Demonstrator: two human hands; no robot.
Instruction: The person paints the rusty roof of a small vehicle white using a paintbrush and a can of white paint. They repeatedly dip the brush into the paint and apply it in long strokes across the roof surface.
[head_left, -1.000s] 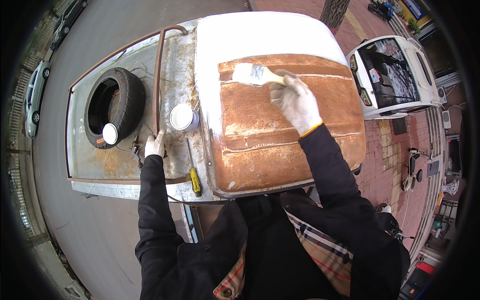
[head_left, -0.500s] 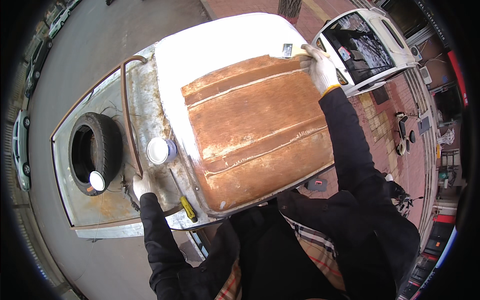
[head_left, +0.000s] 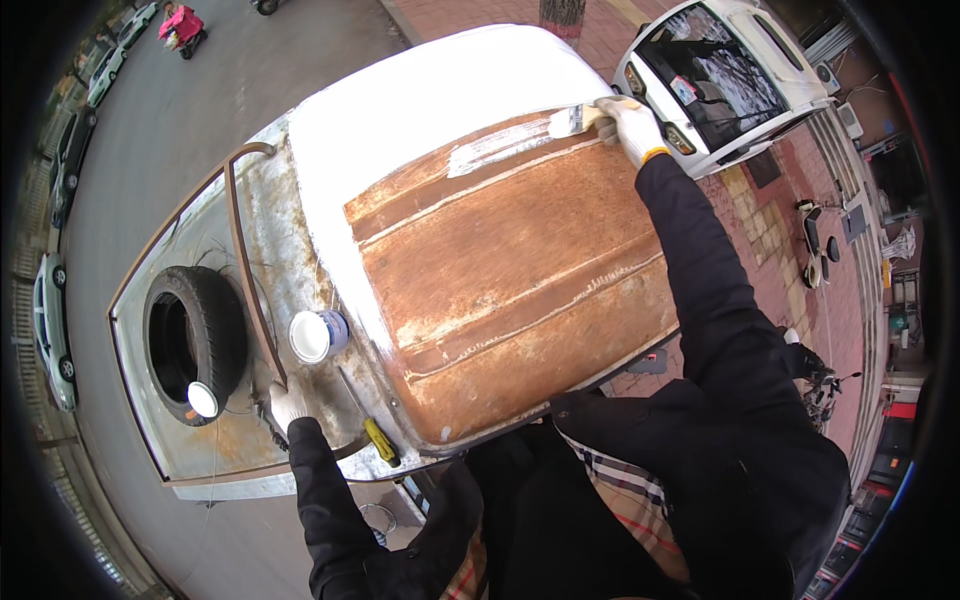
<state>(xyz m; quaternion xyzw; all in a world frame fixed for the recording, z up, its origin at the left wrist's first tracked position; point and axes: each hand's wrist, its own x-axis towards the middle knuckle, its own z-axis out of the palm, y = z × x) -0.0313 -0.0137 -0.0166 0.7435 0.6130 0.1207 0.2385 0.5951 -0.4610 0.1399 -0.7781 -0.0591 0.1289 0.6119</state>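
The right hand's (head_left: 632, 128) fingers grip the brush (head_left: 570, 121) at one o'clock on the rusty roof (head_left: 510, 250); the left hand (head_left: 291, 404), at eight, touches the rail (head_left: 241, 240), grip unclear. Loose rust could make paint peel.

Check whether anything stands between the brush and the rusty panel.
Nothing visible does: the paintbrush in the right hand meets a white streak on the rusty panel. The paint can and screwdriver sit aside, left of the panel.
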